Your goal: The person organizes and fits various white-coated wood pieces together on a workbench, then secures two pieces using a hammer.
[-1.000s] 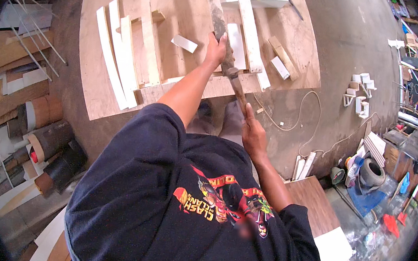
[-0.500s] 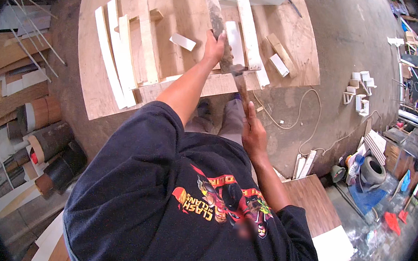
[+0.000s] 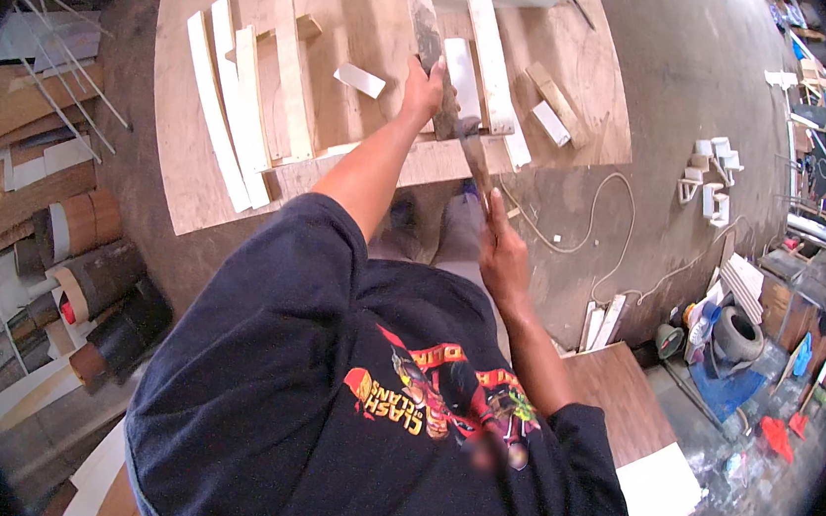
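My left hand (image 3: pixel 425 90) is wrapped round a long, dirty brown wooden board (image 3: pixel 419 10) that runs away from me over the worktable (image 3: pixel 179 206). In my right hand (image 3: pixel 504 259) is a hammer (image 3: pixel 479 165), gripped low on its wooden handle. Its dark head is beside the board's near end; whether the two touch I cannot tell. Right of the board lie a white strip (image 3: pixel 460 76) and a pale wooden batten (image 3: pixel 491 67). A small white block (image 3: pixel 359 80) rests to the left of my left hand.
Several pale battens (image 3: pixel 254 103) lie on the table's left side. A short wood piece (image 3: pixel 557 103) and a small white block (image 3: pixel 551 123) are at its right. A cord (image 3: pixel 627 204) loops over the floor. White offcuts (image 3: pixel 711 177) are piled farther right, and boards (image 3: pixel 88 227) are stacked at left.
The hammer has shifted slightly up and left, its head nearer the board's near end. My left hand keeps its place on the board.
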Action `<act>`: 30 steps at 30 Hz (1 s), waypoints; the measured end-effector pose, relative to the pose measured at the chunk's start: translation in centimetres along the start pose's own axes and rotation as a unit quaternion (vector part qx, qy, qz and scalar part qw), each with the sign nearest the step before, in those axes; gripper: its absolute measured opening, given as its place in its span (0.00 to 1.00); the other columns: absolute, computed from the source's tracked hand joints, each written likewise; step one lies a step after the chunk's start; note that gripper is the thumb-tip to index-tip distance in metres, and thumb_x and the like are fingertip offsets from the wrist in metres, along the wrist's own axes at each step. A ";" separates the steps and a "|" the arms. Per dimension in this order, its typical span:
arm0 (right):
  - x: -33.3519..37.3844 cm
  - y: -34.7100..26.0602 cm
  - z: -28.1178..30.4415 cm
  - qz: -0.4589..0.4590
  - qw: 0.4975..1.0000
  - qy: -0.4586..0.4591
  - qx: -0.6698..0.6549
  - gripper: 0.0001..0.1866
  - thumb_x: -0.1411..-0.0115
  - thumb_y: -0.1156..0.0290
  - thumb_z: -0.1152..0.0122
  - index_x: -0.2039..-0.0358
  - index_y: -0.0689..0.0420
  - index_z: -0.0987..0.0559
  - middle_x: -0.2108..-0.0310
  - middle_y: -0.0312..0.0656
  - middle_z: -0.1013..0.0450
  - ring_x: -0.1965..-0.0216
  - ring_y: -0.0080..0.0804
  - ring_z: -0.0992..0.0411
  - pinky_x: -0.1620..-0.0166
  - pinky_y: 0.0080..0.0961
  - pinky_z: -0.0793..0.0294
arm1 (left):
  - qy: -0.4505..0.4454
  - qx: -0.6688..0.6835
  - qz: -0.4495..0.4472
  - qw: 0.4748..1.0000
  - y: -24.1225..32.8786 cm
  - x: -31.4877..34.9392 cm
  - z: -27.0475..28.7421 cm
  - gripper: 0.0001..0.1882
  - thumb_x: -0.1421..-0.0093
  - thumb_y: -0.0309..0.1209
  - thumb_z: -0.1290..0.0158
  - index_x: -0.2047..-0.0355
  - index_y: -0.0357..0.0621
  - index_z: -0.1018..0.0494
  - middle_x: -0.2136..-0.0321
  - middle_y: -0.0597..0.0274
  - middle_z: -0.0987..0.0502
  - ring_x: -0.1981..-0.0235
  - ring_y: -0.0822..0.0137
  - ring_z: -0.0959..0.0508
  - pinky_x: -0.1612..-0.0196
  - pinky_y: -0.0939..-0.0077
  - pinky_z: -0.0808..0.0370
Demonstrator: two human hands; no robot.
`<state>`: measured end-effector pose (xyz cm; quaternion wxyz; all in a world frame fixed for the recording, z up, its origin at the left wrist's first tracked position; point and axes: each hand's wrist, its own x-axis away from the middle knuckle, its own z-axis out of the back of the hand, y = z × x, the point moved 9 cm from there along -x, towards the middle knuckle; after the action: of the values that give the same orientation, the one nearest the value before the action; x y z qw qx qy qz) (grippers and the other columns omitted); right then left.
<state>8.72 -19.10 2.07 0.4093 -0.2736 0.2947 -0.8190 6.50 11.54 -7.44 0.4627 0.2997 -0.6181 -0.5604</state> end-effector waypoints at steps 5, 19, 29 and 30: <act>0.5 -0.8 0.6 0.020 0.999 0.042 -0.010 0.35 0.36 0.76 0.47 0.30 0.44 0.44 0.55 0.61 0.25 0.56 0.62 0.25 0.57 0.44 0.26 | 0.013 -0.004 -0.017 1.000 0.6 0.7 0.2 0.19 0.31 0.37 0.52 0.52 0.38 0.46 0.71 0.47 0.24 0.78 0.58 0.20 0.78 0.61 0.22; 1.3 1.8 0.9 -0.014 0.991 0.075 -0.110 0.33 0.35 0.77 0.46 0.31 0.49 0.41 0.45 0.61 0.30 0.44 0.45 0.27 0.48 0.31 0.28 | 0.014 -0.030 -0.026 0.999 0.7 0.8 0.3 0.21 0.32 0.40 0.52 0.52 0.36 0.45 0.66 0.43 0.25 0.74 0.56 0.19 0.74 0.62 0.21; 2.3 3.0 2.7 0.033 0.973 0.188 -0.128 0.33 0.36 0.75 0.44 0.32 0.45 0.39 0.53 0.62 0.26 0.52 0.53 0.23 0.55 0.39 0.24 | 0.002 -0.027 -0.010 1.000 -5.4 -3.4 0.3 0.29 0.33 0.45 0.51 0.43 0.33 0.42 0.53 0.41 0.26 0.49 0.48 0.25 0.43 0.62 0.32; 2.3 3.1 2.1 0.031 0.969 0.174 -0.172 0.32 0.36 0.75 0.45 0.32 0.45 0.39 0.52 0.62 0.26 0.50 0.54 0.24 0.54 0.40 0.25 | -0.004 -0.004 -0.002 1.000 -5.1 -3.2 0.3 0.29 0.33 0.45 0.51 0.43 0.33 0.42 0.53 0.41 0.26 0.48 0.49 0.26 0.43 0.62 0.32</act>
<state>10.63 -23.07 1.77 0.3238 -0.1836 0.5062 -0.7779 6.75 13.55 -13.14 0.4597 0.2969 -0.6174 -0.5651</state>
